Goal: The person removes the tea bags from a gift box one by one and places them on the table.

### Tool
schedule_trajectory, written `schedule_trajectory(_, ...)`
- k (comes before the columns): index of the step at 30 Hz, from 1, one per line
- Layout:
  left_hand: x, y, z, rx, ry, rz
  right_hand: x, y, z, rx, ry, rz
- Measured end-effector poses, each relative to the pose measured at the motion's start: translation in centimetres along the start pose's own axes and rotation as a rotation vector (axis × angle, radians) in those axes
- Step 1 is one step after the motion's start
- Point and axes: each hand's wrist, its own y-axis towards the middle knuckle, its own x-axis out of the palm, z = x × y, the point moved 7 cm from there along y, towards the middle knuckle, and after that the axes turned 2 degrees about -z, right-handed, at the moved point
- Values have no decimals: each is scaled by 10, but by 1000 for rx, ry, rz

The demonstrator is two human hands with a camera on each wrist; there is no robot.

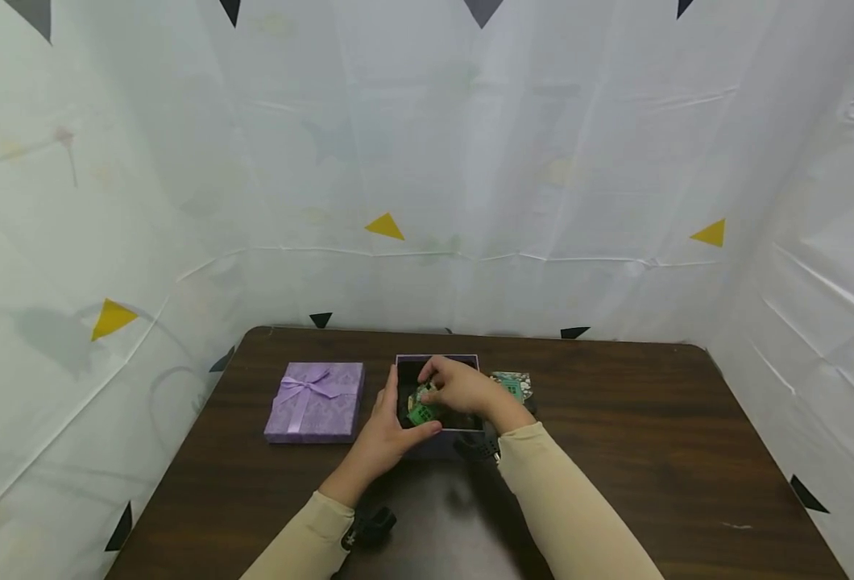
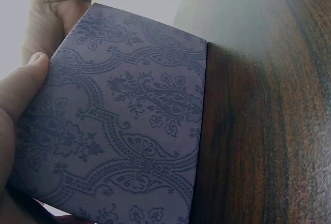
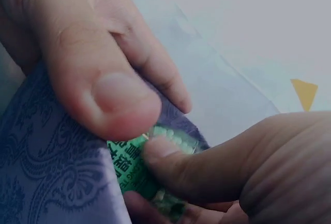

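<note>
An open purple patterned gift box (image 1: 441, 445) with a dark inside stands mid-table. My left hand (image 1: 387, 435) grips its left side, the thumb along the front rim; in the left wrist view that thumb lies at the edge of the patterned wall. Inside the box, my right hand (image 1: 459, 388) pinches a small green printed packet (image 1: 421, 409) with clear, bumpy plastic. The right wrist view shows the thumb on the packet (image 3: 130, 169), close below the left thumb. The packet's lower part is hidden by fingers and the box wall.
To the left lies the purple lid (image 1: 316, 403) with a ribbon bow. Another green packet (image 1: 511, 385) sits right of the box, partly behind the right wrist. A white curtain (image 1: 427, 161) surrounds the brown wooden table (image 1: 652, 451) at its back and sides.
</note>
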Motion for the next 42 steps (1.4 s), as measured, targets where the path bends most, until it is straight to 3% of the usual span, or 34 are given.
schedule_trajectory(8,-1,-1,0,-6,-10,0,1,-2,-3,-109,-60,21)
schedule_trajectory(16,-3,-1,1,0,-10,11,1,-8,-3,-217,84,36)
schedule_trajectory(23,-4,0,0,9,-2,15,-3,-13,-1,-231,183,106)
schedule_trajectory(27,-3,0,0,-2,-5,13,-3,-19,-2,-280,201,198)
schedule_trajectory(33,-2,2,0,-3,-15,0,-9,-36,-7,-350,154,451)
schedule_trajectory(42,0,0,1,-26,-26,3,-19,-67,-6,-317,267,646)
